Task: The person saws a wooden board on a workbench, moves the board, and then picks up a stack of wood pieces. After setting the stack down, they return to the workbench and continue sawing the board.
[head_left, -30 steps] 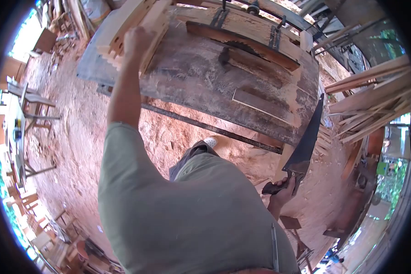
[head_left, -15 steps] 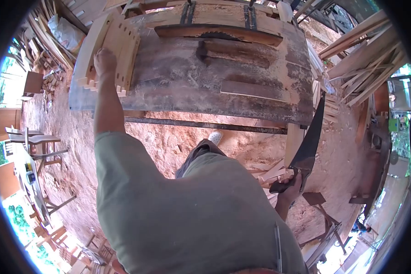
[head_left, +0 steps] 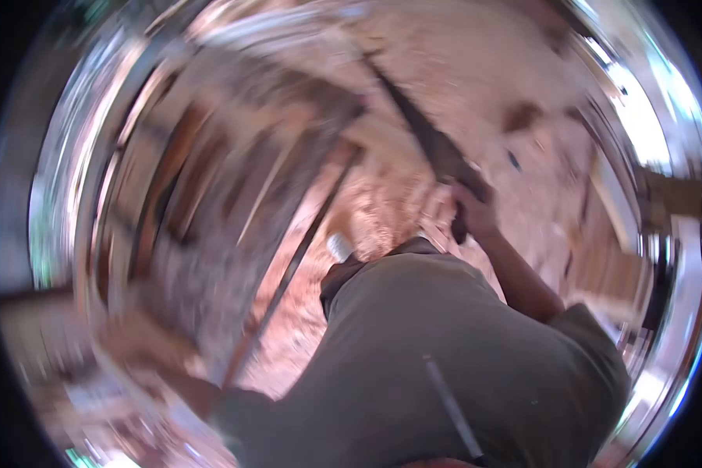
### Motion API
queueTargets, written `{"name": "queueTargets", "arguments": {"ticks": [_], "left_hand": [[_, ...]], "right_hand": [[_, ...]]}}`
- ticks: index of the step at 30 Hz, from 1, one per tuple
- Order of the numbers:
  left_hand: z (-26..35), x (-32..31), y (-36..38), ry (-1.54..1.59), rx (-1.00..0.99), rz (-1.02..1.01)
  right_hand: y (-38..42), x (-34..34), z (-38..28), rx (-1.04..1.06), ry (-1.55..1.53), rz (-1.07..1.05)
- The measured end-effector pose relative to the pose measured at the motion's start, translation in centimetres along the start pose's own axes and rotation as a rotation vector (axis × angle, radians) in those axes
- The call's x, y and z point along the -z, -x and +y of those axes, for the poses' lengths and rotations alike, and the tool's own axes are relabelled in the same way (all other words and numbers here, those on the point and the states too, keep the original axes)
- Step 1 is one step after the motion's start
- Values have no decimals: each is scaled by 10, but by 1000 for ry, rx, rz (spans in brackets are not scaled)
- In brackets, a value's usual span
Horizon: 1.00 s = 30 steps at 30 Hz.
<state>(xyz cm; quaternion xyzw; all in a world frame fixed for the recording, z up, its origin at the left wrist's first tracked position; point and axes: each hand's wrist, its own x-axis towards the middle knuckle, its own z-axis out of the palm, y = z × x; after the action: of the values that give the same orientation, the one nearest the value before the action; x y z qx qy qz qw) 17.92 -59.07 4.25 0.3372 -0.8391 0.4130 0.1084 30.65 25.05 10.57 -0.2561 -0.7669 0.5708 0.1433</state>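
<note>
A handsaw [head_left: 423, 131] with a dark, tapering blade points up and to the left, over the floor beyond the bench corner. Its dark handle is wrapped by the fingers of my right hand [head_left: 476, 209]. Far to the left, my left hand [head_left: 136, 337] is smeared by motion at the end of the wooden workbench [head_left: 218, 265]. Pale wood lies around that hand, too blurred to make out in detail. Whether my left fingers touch or grip it cannot be seen.
Long wooden pieces lie on the bench, among them a brown curved board [head_left: 168, 183]. A dark rail [head_left: 300, 253] runs along the near side of the bench. Wood shavings [head_left: 374, 210] cover the floor. Stacked boards [head_left: 608, 273] stand at the right.
My view and body have swung right, so the bench now appears tilted on the left. The saw, still in my right hand, now points up-left. My left hand appears lower and is blurred.
</note>
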Motion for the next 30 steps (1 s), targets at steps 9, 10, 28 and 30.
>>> {"name": "queueTargets", "arguments": {"ticks": [9, 10, 28, 30], "left_hand": [[262, 298, 174, 1323, -12, -75], [297, 346, 203, 1363, -56, -54], [349, 759, 702, 762, -2623, -918], [329, 760, 767, 780, -2649, -1040]], "right_hand": [[67, 91, -29, 10, -226, 313], [76, 108, -27, 51, -245, 358], [304, 227, 42, 77, -265, 1476], [327, 215, 42, 166, -238, 1555]]}}
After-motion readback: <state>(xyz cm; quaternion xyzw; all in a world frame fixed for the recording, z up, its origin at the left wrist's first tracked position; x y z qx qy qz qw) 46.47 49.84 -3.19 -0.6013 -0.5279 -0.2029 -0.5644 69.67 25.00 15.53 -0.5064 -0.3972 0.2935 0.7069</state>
